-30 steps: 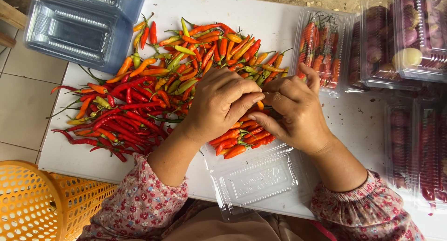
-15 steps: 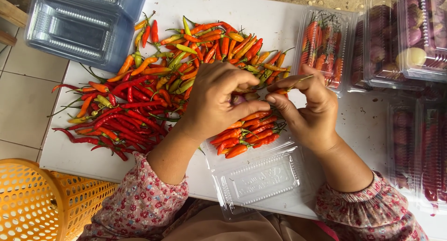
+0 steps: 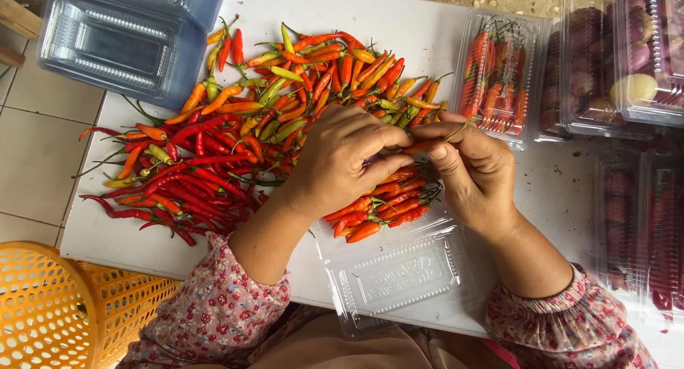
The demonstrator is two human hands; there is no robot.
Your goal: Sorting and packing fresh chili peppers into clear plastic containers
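A big heap of red, orange and green chili peppers (image 3: 235, 134) lies on the white table (image 3: 399, 27). An open clear plastic clamshell box (image 3: 399, 269) sits near the front edge, partly filled with orange-red chilies (image 3: 377, 205). My left hand (image 3: 342, 166) and my right hand (image 3: 470, 173) meet just above that box. Together they pinch one orange chili (image 3: 420, 147) with a green stem between fingertips. The left palm hides part of the box's contents.
Stacked empty clear boxes (image 3: 121, 34) stand at the back left. A closed box of chilies (image 3: 499, 77) and boxes of purple shallots (image 3: 605, 63) fill the right side. An orange plastic basket (image 3: 50, 312) sits on the tiled floor at lower left.
Both hands have risen from pressing on the chilies in the box and now pinch a single chili above it; the right hand shifted slightly right.
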